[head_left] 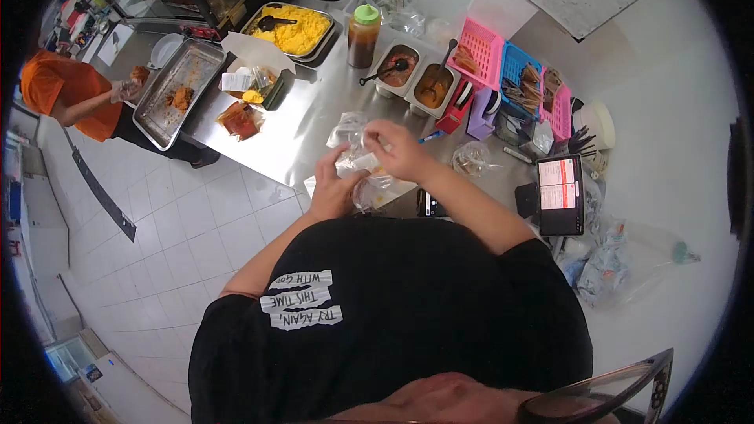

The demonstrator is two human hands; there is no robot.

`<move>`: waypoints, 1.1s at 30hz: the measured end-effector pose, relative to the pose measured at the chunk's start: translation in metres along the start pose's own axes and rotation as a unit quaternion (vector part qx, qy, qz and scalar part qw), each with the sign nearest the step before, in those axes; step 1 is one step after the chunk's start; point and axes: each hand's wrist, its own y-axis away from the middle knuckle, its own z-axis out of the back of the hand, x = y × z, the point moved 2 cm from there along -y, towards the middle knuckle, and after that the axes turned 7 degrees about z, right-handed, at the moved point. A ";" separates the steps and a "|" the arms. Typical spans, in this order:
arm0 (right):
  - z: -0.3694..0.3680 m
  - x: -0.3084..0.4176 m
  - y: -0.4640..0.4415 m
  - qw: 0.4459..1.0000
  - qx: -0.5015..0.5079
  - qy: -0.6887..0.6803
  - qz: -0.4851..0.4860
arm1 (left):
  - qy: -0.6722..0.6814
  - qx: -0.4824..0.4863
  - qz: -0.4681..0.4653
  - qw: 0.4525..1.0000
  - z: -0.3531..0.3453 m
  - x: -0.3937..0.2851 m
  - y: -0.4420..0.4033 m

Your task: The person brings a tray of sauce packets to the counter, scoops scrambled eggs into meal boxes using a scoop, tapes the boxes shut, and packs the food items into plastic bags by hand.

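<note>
Both hands are over the steel counter [271, 141], close in front of the black shirt. Clear plastic [380, 191] lies between and under them, on white paper [399, 193]. My left hand [336, 186] has its fingers curled against the clear plastic, with thumb and fingers on either side of it. My right hand [397, 151] is raised just beside it, its thumb and index finger bent together at the plastic's upper part. Whatever its fingertips hold is too small to make out. Left of the hands lie a packet of reddish-brown sauce [240, 121] and an opened food box [255, 85].
Behind stand a yellow food tray [292, 30], a sauce bottle [363, 36] and metal sauce containers [433, 89]. Coloured baskets [480, 51], a phone [429, 203] and a tablet [560, 195] are at right. At left, a co-worker in orange [78, 94] stands by a metal tray [161, 114].
</note>
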 end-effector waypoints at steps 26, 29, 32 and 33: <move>0.173 -0.129 0.115 0.921 -0.023 -0.085 -0.379 | 0.181 0.321 -0.045 0.929 -0.025 0.030 -0.005; 0.324 -0.289 0.212 0.810 0.083 0.564 -0.142 | 0.220 0.287 0.066 0.930 -0.019 0.016 0.003; 0.358 -0.310 0.219 0.842 -0.072 0.475 -0.246 | 0.195 0.269 0.056 0.942 -0.027 0.025 0.014; 0.360 -0.315 0.223 0.773 0.106 0.547 -0.304 | 0.183 0.264 0.127 0.938 -0.024 0.022 0.018</move>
